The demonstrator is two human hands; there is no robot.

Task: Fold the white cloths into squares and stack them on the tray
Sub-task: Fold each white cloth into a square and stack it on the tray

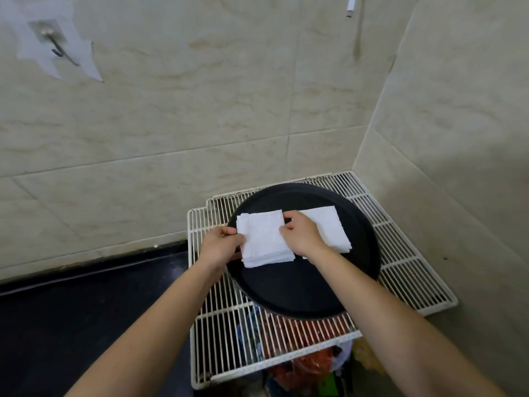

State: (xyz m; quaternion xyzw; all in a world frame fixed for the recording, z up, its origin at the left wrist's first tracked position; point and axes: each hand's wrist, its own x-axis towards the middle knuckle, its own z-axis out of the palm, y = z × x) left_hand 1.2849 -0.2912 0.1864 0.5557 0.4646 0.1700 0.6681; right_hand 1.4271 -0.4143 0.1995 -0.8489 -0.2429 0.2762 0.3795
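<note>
A round black tray (300, 285) rests on a white wire rack. On its left part lies a stack of folded white cloths (264, 242), squared up. My left hand (221, 243) grips the stack's left edge with curled fingers. My right hand (300, 232) pinches the stack's right edge between thumb and fingers. A second pile of folded white cloths (329, 227) lies on the tray to the right, partly hidden behind my right hand and wrist.
The white wire rack (400, 253) sits in a corner between two tiled walls. Red and other coloured items (303, 333) show beneath the rack. A dark counter (86, 310) stretches to the left. A metal hook (54, 44) is fixed on the wall, upper left.
</note>
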